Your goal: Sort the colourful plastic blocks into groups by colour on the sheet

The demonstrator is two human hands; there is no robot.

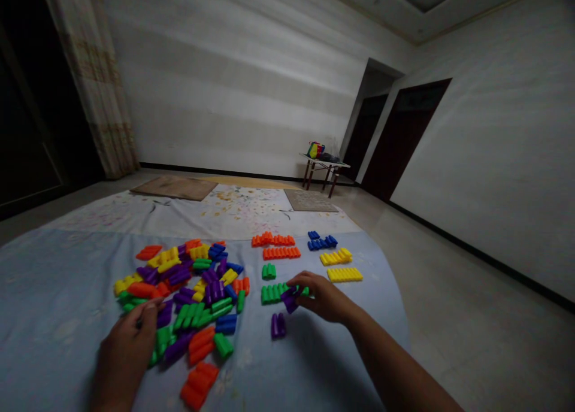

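Observation:
My right hand (318,295) pinches a purple plastic block (291,299) made of joined rounded tubes, just above the row of green blocks (271,294). On the cloth below it lies another purple block (278,326) with two tubes. My left hand (130,340) is at the left edge of a mixed pile of coloured blocks (193,313), its fingers curled together. A purple block (165,314) lies right against its fingertips; whether the fingers grip it is hidden.
Orange blocks (281,253), a small green block (268,272), blue blocks (322,243) and yellow blocks (345,275) lie in separate groups on the light blue tablecloth (350,346). Two flat mats, one brown (177,187) and one grey (309,200), lie at the far edge. Beyond stands a small table (330,162).

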